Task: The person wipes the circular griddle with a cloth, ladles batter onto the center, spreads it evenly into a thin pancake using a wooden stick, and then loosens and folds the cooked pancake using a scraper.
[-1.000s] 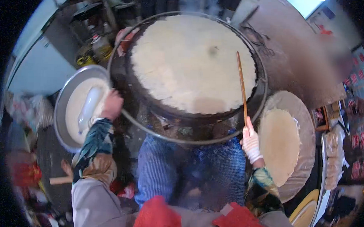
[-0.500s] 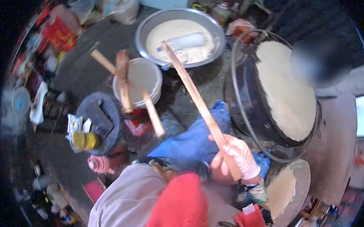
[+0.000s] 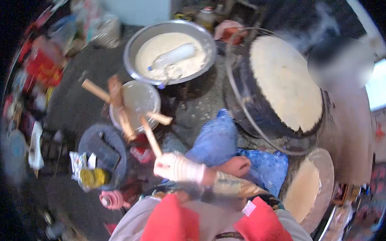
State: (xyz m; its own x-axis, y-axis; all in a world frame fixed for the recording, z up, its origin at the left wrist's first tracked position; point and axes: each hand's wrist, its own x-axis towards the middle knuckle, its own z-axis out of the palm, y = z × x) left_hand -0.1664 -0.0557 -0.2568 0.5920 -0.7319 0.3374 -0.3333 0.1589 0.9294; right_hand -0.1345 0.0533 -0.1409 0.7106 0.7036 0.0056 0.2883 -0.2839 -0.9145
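My right hand (image 3: 180,166), in a pale glove, is closed around the lower end of a wooden stick handle (image 3: 151,138). The handle's upper end reaches into a white bucket (image 3: 112,117) of cloudy liquid. Another short wooden piece (image 3: 160,118) sticks out over the bucket's right rim. A brown-ended stick (image 3: 116,91) and a lighter one (image 3: 95,90) lean at its left side. My left hand (image 3: 236,165) is bare and lies near the blue cloth (image 3: 264,169) over my lap, partly behind my right forearm. Its fingers are too blurred to read.
Behind the bucket stands a metal basin (image 3: 128,55) of pale batter with a ladle-like tool (image 3: 174,57) in it. At right, a large round griddle (image 3: 285,81) with a pale layer sits inside a metal ring (image 3: 241,96). A round stool (image 3: 101,138) holds packets; a pink bottle (image 3: 112,199) stands below.
My right hand has swung left from the lap to the bucket. The long flat stick it held upright is out of that grip, and it now grasps a handle standing in the bucket.
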